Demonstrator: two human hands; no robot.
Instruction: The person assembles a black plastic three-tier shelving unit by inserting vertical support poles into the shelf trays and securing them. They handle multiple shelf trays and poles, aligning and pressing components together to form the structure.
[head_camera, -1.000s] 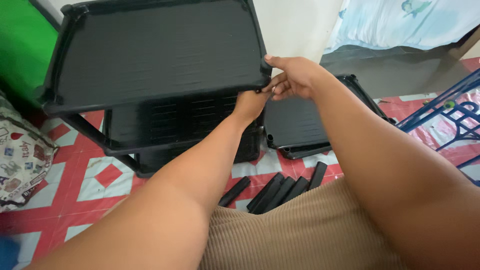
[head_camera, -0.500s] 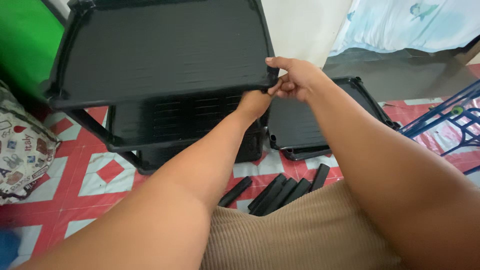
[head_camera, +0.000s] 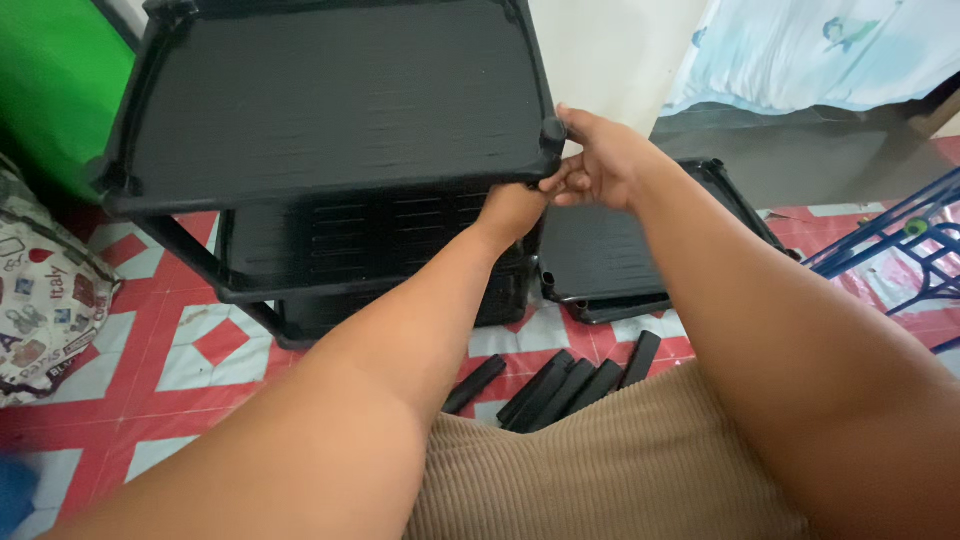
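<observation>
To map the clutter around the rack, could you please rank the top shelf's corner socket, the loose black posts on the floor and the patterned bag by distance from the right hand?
From the right hand:
1. Corner socket, touching the fingers.
2. Loose black posts, on the floor below.
3. Patterned bag, far left.

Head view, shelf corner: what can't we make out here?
- Left hand, head view: its fingers go under the top shelf; the grip is hidden.
- Corner post: the right hand covers the joint below it.
- Spare shelf on the floor: partly behind the right forearm.
- Loose black legs: count unclear, the lap cuts them off.
</observation>
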